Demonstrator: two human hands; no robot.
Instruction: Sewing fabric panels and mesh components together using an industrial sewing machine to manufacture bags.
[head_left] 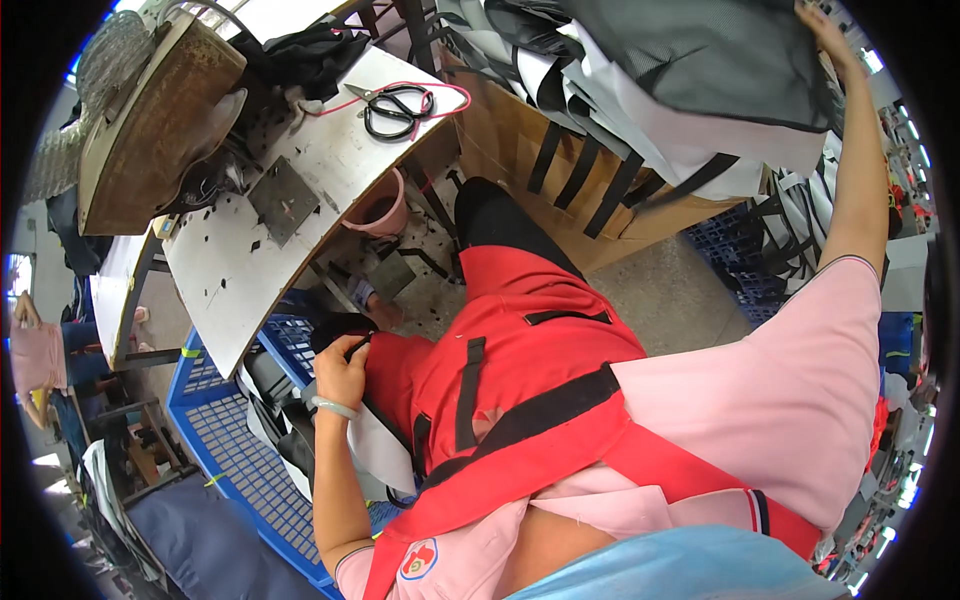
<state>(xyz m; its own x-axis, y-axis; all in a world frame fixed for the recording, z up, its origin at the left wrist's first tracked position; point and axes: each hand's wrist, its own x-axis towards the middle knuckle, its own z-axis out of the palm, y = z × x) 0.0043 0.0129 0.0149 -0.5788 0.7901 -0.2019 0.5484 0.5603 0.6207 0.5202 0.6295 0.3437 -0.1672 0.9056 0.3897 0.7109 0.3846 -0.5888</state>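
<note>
My right hand [828,38] is stretched to the far right, its fingers bent over the edge of a black mesh fabric panel [735,62]. White backing and black straps [705,178] hang from the panel, which lies on a heap of similar pieces above a cardboard box [640,225]. At the left, beside the red apron [540,350], my left hand [340,378] has its fingers curled together around something small and black that I cannot make out. Below that hand, black and white fabric pieces [385,445] lie in a blue plastic crate [235,440].
A white worktable [225,270] with a rusty sewing machine [160,130] stands at the left. Black-handled scissors [395,110] with a pink cord lie on it. Underneath is a pink bucket [380,205]. Another blue crate [735,265] sits at the right. A person [45,350] stands far left.
</note>
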